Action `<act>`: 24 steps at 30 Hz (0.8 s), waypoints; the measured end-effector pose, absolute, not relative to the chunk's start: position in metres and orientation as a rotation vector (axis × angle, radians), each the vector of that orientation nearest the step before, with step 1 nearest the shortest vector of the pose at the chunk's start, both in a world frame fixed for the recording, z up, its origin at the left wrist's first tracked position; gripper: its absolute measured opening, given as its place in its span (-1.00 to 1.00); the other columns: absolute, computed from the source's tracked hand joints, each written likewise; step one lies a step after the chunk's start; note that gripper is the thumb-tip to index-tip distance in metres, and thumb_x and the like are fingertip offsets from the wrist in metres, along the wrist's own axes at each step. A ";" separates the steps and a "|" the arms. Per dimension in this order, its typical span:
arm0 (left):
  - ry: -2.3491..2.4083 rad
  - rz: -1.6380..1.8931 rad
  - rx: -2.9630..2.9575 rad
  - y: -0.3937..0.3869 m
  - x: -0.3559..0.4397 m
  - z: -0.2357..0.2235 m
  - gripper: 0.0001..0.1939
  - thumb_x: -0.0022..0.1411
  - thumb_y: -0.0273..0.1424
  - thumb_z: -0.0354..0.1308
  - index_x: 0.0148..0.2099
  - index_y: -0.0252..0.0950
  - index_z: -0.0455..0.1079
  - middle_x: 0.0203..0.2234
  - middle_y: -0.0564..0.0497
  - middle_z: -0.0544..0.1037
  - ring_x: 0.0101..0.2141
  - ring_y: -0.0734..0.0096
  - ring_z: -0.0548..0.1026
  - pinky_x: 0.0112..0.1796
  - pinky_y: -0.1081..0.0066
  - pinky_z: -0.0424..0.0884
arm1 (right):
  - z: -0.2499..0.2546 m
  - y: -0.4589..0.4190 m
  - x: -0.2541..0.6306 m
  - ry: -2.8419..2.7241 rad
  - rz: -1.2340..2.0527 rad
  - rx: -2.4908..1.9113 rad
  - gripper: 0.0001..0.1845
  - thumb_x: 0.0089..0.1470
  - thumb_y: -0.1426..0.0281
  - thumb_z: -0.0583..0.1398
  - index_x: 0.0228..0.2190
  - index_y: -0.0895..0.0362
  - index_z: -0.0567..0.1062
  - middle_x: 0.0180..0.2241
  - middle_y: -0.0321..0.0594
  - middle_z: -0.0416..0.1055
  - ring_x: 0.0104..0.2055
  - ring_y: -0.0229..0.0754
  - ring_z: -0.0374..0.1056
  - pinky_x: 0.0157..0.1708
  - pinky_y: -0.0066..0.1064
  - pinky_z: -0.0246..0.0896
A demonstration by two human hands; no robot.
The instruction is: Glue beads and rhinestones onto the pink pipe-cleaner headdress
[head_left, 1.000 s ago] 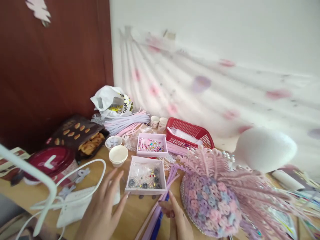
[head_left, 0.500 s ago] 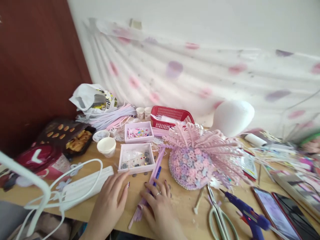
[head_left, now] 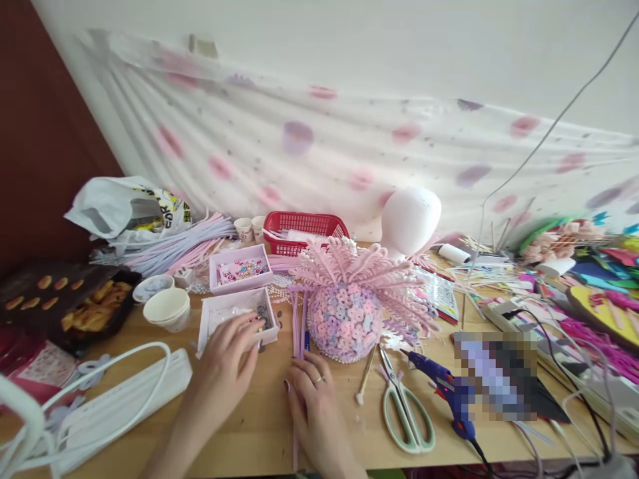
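My left hand (head_left: 232,359) reaches over the near edge of a small white box (head_left: 269,309), its fingers loosely apart and partly hiding the beads inside. My right hand (head_left: 314,396) lies palm down on a bundle of lilac pipe cleaners (head_left: 298,319), fingers stretched along it. A blue pen (head_left: 306,340) pokes out just beyond those fingers. Close to the right hand sits a dome-shaped headpiece covered in small pastel flowers (head_left: 344,319), edged with pearls and topped by pink feather-like loops (head_left: 359,263).
Green-handled scissors (head_left: 409,416) and a blue glue gun (head_left: 449,386) lie at right. A second box with gems (head_left: 239,269), a red basket (head_left: 304,229) and a white foam head (head_left: 412,219) stand behind. Paper cups (head_left: 167,309) and a white power strip (head_left: 124,406) are at left.
The view has swung right. My left hand has moved from in front of the white box to over it. The lilac pipe cleaners beneath my right hand now lie straighter, pointing away from me.
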State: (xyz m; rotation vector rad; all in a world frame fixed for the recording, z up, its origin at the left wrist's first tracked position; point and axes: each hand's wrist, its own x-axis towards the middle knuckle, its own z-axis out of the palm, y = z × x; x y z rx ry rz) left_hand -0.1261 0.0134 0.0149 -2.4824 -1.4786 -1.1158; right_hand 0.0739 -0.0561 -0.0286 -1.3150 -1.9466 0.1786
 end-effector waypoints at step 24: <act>-1.649 -0.614 -2.220 0.111 -0.129 -0.029 -0.47 0.43 -0.30 -0.09 0.26 -0.55 0.39 0.11 -0.46 0.54 0.14 -0.24 0.48 0.11 -0.13 0.40 | -0.041 -0.025 0.114 -1.634 -0.605 -1.701 -0.46 0.30 0.42 0.06 0.28 0.12 0.28 0.37 0.14 0.17 0.38 0.33 0.12 0.21 0.37 0.01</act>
